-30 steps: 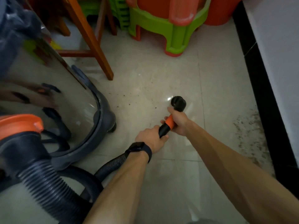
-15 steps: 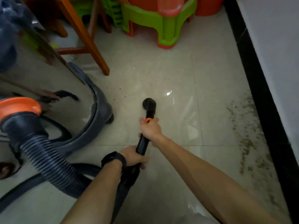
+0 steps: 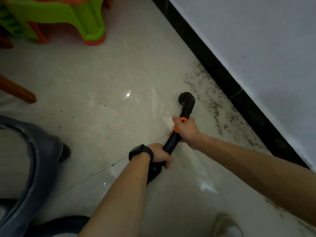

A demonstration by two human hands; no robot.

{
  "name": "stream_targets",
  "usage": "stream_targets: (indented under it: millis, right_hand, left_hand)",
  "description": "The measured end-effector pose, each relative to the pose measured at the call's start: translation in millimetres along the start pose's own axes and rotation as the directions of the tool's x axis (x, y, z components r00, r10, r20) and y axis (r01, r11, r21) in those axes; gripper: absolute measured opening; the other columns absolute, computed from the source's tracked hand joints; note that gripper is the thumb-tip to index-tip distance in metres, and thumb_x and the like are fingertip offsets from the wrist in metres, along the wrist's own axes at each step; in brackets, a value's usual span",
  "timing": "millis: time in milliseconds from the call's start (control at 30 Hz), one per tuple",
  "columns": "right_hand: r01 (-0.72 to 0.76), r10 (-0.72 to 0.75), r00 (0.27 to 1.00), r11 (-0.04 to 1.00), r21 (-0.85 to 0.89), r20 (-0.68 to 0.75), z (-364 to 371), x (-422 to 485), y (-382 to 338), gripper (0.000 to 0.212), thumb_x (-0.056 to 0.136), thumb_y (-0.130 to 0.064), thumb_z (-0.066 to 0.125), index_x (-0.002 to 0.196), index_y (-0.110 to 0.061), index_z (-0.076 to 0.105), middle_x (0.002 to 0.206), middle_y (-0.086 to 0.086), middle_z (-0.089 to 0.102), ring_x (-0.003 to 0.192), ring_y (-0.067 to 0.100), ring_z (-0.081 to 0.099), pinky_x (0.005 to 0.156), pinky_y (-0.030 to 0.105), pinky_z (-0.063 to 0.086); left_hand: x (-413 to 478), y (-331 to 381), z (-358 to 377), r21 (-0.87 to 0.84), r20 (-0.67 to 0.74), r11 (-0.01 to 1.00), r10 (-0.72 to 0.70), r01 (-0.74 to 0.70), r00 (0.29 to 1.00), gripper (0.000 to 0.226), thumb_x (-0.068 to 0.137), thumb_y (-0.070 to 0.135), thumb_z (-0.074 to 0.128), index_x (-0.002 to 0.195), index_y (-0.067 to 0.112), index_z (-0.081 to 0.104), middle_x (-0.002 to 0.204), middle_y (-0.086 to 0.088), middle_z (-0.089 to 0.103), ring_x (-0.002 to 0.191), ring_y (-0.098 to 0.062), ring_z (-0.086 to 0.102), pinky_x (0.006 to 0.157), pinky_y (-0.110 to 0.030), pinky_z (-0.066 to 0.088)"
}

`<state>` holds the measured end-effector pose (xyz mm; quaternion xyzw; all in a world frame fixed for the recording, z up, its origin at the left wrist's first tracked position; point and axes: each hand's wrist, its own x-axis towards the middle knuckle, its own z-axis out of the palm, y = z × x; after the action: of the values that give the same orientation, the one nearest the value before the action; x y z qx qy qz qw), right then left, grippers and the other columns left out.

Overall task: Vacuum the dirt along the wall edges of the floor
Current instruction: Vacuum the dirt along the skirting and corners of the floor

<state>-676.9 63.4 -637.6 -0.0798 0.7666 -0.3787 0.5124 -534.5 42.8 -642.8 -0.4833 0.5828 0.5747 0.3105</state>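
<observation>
Dirt (image 3: pixel 215 106) hugs the skirting (image 3: pixel 222 74); left hand (image 3: pixel 159 155) and right hand (image 3: pixel 186 130) both clench the wand (image 3: pixel 171 142). Risk: nozzle (image 3: pixel 187 99) tracks too wide, leaving the wall-side strip.

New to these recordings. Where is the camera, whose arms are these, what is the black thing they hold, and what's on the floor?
No robot here. The camera sits on a person's head and looks down, so the two bare arms are the wearer's own. The left hand, with a watch on its wrist, grips the rear of a black vacuum tube; the right hand grips it further forward, by an orange ring. The nozzle at the tube's tip is low over the tiled floor, at the edge of a strip of dark dirt that runs along the black skirting under the white wall. At the left is the vacuum's grey base; at the top, a green stool.
</observation>
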Motion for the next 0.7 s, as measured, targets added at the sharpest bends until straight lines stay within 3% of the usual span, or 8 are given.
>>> stream_targets:
  millis: [67, 133, 233, 333, 433, 700]
  right_hand:
    - [0.001, -0.002, 1.0, 0.998, 0.067, 0.008, -12.4, 4.7, -6.1, 0.04, 0.099, -0.032, 0.066, 0.122, -0.008, 0.042, 0.109, 0.016, 0.064, 0.082, 0.027, 0.071, 0.063, 0.039, 0.059]
    - [-0.022, 0.018, 0.999, 0.996, 0.083, 0.044, -11.6, -5.6, 1.6, 0.03, 0.097, -0.028, 0.068, 0.112, -0.008, 0.052, 0.107, 0.015, 0.065, 0.09, 0.028, 0.069, 0.07, 0.042, 0.06]
    - [0.049, -0.05, 0.999, 0.997, -0.052, -0.013, 0.5, -10.1, 26.8, 0.026, 0.092, -0.027, 0.071, 0.103, -0.009, 0.055, 0.096, 0.016, 0.065, 0.089, 0.031, 0.07, 0.085, 0.054, 0.061]
    - [0.074, -0.073, 0.997, 0.991, 0.111, -0.014, 2.7, -0.4, 19.9, 0.024, 0.099, -0.019, 0.064, 0.114, -0.005, 0.054, 0.093, 0.012, 0.064, 0.075, 0.021, 0.071, 0.073, 0.043, 0.062]
    - [0.066, -0.067, 0.998, 0.976, 0.21, 0.002, 0.2, 7.7, -5.6, 0.011, 0.103, -0.014, 0.058, 0.111, -0.008, 0.054, 0.09, 0.006, 0.061, 0.072, 0.017, 0.068, 0.064, 0.033, 0.056]
    - [0.075, -0.078, 0.997, 0.964, 0.253, 0.005, 0.1, 28.2, -23.9, 0.012, 0.103, -0.015, 0.058, 0.113, -0.008, 0.055, 0.089, 0.004, 0.062, 0.079, 0.019, 0.069, 0.071, 0.038, 0.055]
  left_hand:
    - [3.2, 13.0, 4.8, -0.048, -0.129, 0.994, 0.092, -0.099, 0.987, 0.021, 0.066, 0.019, 0.074, 0.085, 0.014, 0.066, 0.087, -0.009, 0.07, 0.078, -0.026, 0.066, 0.071, -0.034, 0.058]
    - [3.0, 19.6, 13.3, -0.066, -0.232, 0.979, 0.172, -0.192, 0.957, 0.021, 0.072, 0.016, 0.07, 0.091, 0.018, 0.064, 0.084, -0.006, 0.068, 0.077, -0.024, 0.064, 0.064, -0.028, 0.053]
    - [8.2, 15.8, 21.3, -0.069, -0.307, 0.954, 0.257, -0.291, 0.916, 0.028, 0.077, 0.017, 0.066, 0.103, 0.026, 0.059, 0.085, 0.001, 0.067, 0.077, -0.018, 0.064, 0.061, -0.023, 0.047]
    - [13.8, 2.5, 16.4, -0.011, -0.305, 0.959, 0.268, -0.285, 0.914, 0.034, 0.078, 0.027, 0.071, 0.107, 0.023, 0.055, 0.101, -0.002, 0.066, 0.088, -0.02, 0.062, 0.071, -0.026, 0.048]
    - [11.0, -13.4, 8.1, -0.032, -0.299, 0.961, 0.254, -0.275, 0.92, 0.051, 0.073, 0.036, 0.078, 0.116, 0.025, 0.052, 0.109, 0.0, 0.063, 0.095, -0.02, 0.06, 0.077, -0.028, 0.049]
    - [13.1, -25.2, 4.6, 0.047, -0.376, 0.97, 0.239, -0.24, 0.895, 0.05, 0.076, 0.041, 0.074, 0.114, 0.026, 0.046, 0.106, 0.001, 0.06, 0.092, -0.018, 0.06, 0.082, -0.034, 0.054]
